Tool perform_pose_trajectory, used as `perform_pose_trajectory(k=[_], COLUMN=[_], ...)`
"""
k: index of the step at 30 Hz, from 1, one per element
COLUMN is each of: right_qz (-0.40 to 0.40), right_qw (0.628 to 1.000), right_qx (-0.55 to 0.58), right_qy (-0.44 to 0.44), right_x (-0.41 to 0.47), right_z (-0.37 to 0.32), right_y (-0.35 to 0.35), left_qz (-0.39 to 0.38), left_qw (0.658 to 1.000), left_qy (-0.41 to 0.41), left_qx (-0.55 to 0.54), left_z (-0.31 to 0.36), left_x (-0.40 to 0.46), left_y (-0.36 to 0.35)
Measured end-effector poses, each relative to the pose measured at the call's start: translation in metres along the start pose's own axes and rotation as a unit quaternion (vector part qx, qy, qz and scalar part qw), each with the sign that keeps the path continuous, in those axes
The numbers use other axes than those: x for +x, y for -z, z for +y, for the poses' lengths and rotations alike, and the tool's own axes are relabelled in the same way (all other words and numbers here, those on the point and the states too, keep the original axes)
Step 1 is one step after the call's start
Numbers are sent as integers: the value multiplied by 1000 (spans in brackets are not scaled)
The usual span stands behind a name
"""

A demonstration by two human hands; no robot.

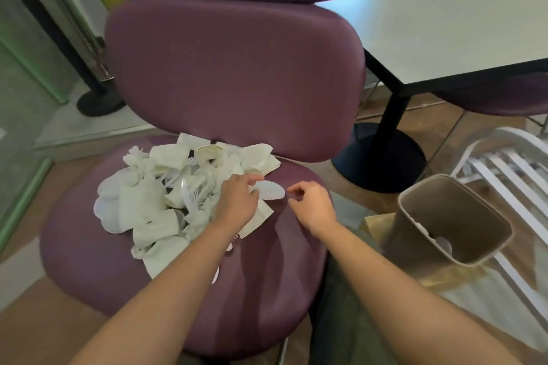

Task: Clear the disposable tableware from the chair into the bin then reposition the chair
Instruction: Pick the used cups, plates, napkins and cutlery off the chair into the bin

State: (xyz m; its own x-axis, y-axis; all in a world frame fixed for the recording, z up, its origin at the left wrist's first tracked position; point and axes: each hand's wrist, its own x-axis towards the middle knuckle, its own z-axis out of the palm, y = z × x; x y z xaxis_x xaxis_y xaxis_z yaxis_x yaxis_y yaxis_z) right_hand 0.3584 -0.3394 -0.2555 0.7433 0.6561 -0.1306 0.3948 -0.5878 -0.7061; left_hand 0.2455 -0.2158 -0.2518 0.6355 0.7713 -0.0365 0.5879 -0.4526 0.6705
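A purple padded chair (237, 76) stands in front of me. On its seat lies a heap of white disposable tableware (154, 198): plates, cups, forks and napkins. My left hand (237, 201) rests on the heap's right edge, fingers on a small white plate (271, 190) and a napkin. My right hand (311, 206) hovers just right of that plate over the bare seat, fingers loosely curled, holding nothing. The tan bin (453, 222) stands tilted on the floor to the right of the chair, with a few white pieces inside.
A white square table (444, 38) on a black pedestal base (382, 157) stands behind the bin at right. A white slatted chair (516, 174) is at far right. A black post base (98, 103) and a glass wall are at left.
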Motion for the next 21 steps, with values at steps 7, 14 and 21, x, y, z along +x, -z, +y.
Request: perform_pose_trajectory(k=[7, 14, 21], right_qz=[-44, 31, 74], right_qw=[980, 985, 994], right_qx=[-175, -144, 79], right_qy=[81, 87, 19], right_x=[3, 11, 16], right_z=[-13, -14, -13], right_y=[-28, -34, -5], left_qz=[-82, -27, -15], left_qw=[980, 981, 993], left_qy=[-35, -48, -73], left_qx=[178, 188, 88], left_z=[-19, -13, 9], left_x=[2, 9, 25], left_y=[6, 4, 5])
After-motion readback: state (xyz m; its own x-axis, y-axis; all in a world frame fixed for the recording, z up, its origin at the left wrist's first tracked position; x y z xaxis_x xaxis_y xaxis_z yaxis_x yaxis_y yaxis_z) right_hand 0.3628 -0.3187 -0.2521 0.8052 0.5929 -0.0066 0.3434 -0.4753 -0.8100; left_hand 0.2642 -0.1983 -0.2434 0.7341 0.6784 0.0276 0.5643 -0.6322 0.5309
